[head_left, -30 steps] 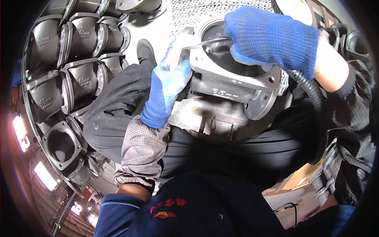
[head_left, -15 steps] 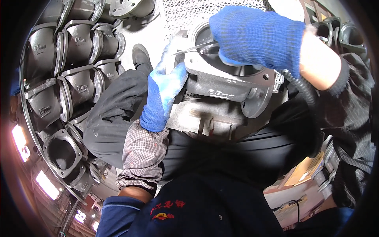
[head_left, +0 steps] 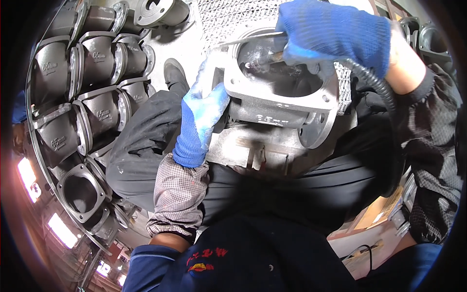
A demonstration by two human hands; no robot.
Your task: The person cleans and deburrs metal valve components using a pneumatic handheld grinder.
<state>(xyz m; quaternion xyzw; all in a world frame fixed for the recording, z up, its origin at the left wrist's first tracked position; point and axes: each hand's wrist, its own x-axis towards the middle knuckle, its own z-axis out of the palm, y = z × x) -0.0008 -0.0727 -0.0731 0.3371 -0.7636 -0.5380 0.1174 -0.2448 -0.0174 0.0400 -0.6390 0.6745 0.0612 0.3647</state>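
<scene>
A grey cast-metal valve body (head_left: 272, 117) lies in front of me, its wide flanged opening facing up. My left hand (head_left: 206, 100), in a blue glove with a pale palm, is closed on the flange at its left end. Above the far right of the opening, my gloved right hand (head_left: 335, 36) is wrapped round a hose-fed hand tool (head_left: 267, 59). The tool's dark shaft reaches into the cavity, its tip near the inner left wall. A thin metal strip (head_left: 255, 37) also sticks out leftward from this hand. The fingers hide the tool's body.
Rows of similar valve bodies (head_left: 99, 63) stand at the left. A flanged casting (head_left: 160, 12) sits at the far left, beside a metal mesh surface (head_left: 224, 19). The tool's black ribbed hose (head_left: 372, 82) runs down the right. More castings (head_left: 433, 41) stand far right.
My right hand has moved up and to the right, and the thin strip has shifted up with it. The shaft inside the opening now shows. My left hand keeps its hold on the flange.
</scene>
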